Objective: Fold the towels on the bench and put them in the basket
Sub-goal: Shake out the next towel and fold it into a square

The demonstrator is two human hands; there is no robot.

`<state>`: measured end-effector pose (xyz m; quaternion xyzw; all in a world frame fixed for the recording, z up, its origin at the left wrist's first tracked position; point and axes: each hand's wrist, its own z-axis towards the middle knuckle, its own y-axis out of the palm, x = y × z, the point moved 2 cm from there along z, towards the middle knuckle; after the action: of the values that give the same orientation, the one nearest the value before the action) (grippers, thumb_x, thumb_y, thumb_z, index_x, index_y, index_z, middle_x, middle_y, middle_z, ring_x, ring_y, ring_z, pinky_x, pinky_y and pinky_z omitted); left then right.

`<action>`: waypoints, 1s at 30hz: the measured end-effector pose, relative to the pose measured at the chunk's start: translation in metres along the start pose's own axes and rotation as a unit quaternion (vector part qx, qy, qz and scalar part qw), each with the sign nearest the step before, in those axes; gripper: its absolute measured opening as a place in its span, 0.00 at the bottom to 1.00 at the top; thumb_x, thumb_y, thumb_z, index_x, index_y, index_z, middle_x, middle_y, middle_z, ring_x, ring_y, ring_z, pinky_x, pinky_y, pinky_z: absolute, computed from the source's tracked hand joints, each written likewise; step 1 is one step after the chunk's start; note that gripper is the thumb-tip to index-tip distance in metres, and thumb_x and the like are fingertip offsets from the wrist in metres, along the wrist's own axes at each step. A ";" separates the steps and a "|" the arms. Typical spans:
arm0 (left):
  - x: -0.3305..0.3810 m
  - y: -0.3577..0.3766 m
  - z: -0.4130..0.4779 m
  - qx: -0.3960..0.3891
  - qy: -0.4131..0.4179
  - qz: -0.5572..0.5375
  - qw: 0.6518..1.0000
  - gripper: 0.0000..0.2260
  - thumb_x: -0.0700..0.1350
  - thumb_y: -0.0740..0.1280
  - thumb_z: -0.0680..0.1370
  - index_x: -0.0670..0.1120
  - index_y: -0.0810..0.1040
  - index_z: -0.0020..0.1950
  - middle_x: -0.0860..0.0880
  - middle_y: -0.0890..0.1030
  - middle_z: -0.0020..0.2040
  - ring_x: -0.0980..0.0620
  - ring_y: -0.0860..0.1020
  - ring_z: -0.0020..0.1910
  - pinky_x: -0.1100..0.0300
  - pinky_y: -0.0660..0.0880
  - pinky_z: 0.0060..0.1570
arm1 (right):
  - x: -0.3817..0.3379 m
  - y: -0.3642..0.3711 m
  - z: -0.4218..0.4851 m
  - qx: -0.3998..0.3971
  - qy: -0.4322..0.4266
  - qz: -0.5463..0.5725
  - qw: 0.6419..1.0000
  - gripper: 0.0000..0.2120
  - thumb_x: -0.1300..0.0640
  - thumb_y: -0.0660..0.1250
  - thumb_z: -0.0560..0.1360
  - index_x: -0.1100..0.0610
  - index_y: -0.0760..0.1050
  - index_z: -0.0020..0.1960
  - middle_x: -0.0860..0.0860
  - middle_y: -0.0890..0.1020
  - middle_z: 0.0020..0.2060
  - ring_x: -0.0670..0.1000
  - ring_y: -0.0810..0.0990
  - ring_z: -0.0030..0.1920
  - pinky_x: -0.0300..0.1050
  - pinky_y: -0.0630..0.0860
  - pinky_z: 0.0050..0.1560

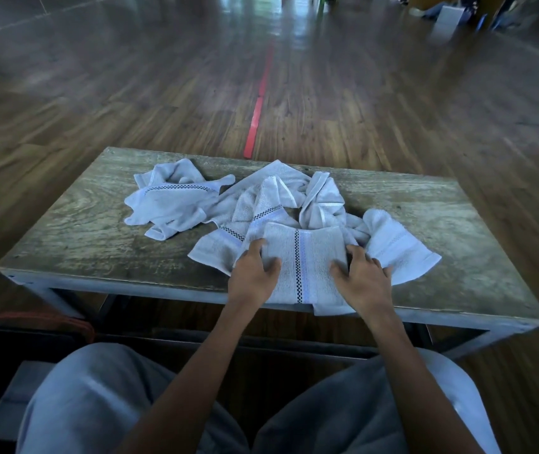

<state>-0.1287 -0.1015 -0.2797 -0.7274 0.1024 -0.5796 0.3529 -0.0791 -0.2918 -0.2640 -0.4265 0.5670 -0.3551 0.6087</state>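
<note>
The folded towel [300, 257] lies at the near edge of the surface [81, 231]. The left hand [255, 273] and right hand [364, 273] grip its two sides, thumbs on top. Folding of this one looks finished; next comes lifting it flat into what is probably the basket [65, 321], low on the left. Crumpled towels [169, 201] wait behind. The weathered wooden surface stands on plank floor [392, 109] with a red tape line [258, 106].

no readable text, labels, numbers
</note>
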 end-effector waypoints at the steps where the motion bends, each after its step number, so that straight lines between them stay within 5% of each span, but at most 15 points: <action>1: 0.003 0.000 0.001 -0.005 -0.010 -0.009 1.000 0.21 0.53 0.64 0.77 0.51 0.65 0.68 0.48 0.77 0.55 0.49 0.77 0.51 0.53 0.75 0.49 | 0.000 -0.001 0.001 -0.010 0.002 0.020 1.000 0.23 0.44 0.58 0.77 0.56 0.64 0.67 0.53 0.77 0.59 0.56 0.72 0.62 0.56 0.60 0.64; 3: 0.010 0.001 0.001 -0.004 -0.021 -0.034 0.999 0.22 0.49 0.64 0.78 0.48 0.64 0.70 0.50 0.76 0.57 0.51 0.77 0.52 0.59 0.72 0.48 | 0.003 0.001 0.004 -0.031 0.012 0.070 0.997 0.24 0.46 0.61 0.76 0.55 0.63 0.68 0.51 0.77 0.58 0.55 0.72 0.61 0.56 0.60 0.65; 8: 0.017 0.004 -0.002 0.017 -0.073 -0.197 0.978 0.21 0.41 0.64 0.77 0.45 0.65 0.69 0.52 0.74 0.43 0.58 0.73 0.34 0.68 0.70 0.31 | 0.002 0.001 0.004 -0.031 0.036 0.226 0.973 0.20 0.50 0.67 0.73 0.51 0.64 0.60 0.42 0.76 0.47 0.52 0.78 0.55 0.60 0.69 0.62; 10: 0.018 0.002 -0.007 0.026 -0.079 -0.255 0.963 0.21 0.38 0.64 0.76 0.45 0.65 0.69 0.50 0.73 0.40 0.58 0.71 0.33 0.71 0.70 0.29 | -0.002 -0.004 0.000 -0.020 0.030 0.274 0.961 0.20 0.53 0.65 0.74 0.50 0.61 0.63 0.43 0.77 0.44 0.51 0.79 0.49 0.51 0.74 0.56; 13: 0.023 -0.008 -0.017 0.054 -0.066 -0.298 0.951 0.19 0.37 0.65 0.77 0.46 0.68 0.67 0.54 0.72 0.41 0.60 0.72 0.36 0.77 0.70 0.31 | -0.015 -0.014 -0.010 -0.010 0.019 0.376 0.926 0.22 0.59 0.61 0.78 0.52 0.58 0.68 0.48 0.75 0.40 0.46 0.75 0.38 0.30 0.71 0.33; 18: 0.027 -0.045 -0.035 0.097 -0.017 -0.334 0.938 0.17 0.36 0.65 0.77 0.46 0.73 0.65 0.59 0.74 0.50 0.74 0.74 0.39 0.79 0.69 0.38 | -0.042 -0.023 -0.024 -0.037 0.026 0.452 0.891 0.19 0.63 0.58 0.78 0.47 0.63 0.65 0.49 0.67 0.31 0.45 0.65 0.30 0.30 0.65 0.26; 21: 0.025 -0.078 -0.052 0.138 0.003 -0.341 0.930 0.14 0.35 0.65 0.77 0.47 0.75 0.61 0.51 0.75 0.60 0.75 0.73 0.42 0.79 0.69 0.41 | -0.074 -0.032 -0.033 -0.038 -0.025 0.458 0.888 0.17 0.65 0.57 0.77 0.47 0.70 0.59 0.47 0.66 0.32 0.41 0.64 0.27 0.29 0.63 0.26; 23: 0.021 -0.104 -0.067 0.170 0.008 -0.347 0.922 0.13 0.34 0.64 0.77 0.48 0.76 0.59 0.47 0.76 0.61 0.66 0.76 0.49 0.79 0.69 0.43 | -0.102 -0.037 -0.041 -0.040 -0.076 0.457 0.885 0.17 0.67 0.55 0.77 0.48 0.73 0.56 0.44 0.70 0.36 0.39 0.67 0.28 0.28 0.64 0.27; 25: 0.013 -0.133 -0.083 0.198 0.011 -0.358 0.912 0.13 0.34 0.64 0.77 0.50 0.77 0.57 0.52 0.76 0.58 0.58 0.75 0.55 0.80 0.69 0.43 | -0.133 -0.038 -0.051 -0.054 -0.109 0.463 0.878 0.17 0.67 0.54 0.77 0.48 0.74 0.55 0.39 0.74 0.42 0.38 0.69 0.31 0.27 0.64 0.28; 30: -0.026 -0.201 -0.131 0.301 0.007 -0.337 0.892 0.14 0.35 0.64 0.77 0.51 0.78 0.56 0.59 0.76 0.58 0.65 0.73 0.53 0.78 0.69 0.44 | -0.211 -0.024 -0.083 -0.121 -0.188 0.480 0.848 0.13 0.61 0.57 0.79 0.46 0.75 0.52 0.36 0.75 0.50 0.36 0.72 0.42 0.32 0.68 0.42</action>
<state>-0.3089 0.0078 -0.1621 -0.5731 -0.3263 -0.6717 0.3374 -0.1821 -0.1175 -0.1601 -0.2305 0.6142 0.1400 0.7416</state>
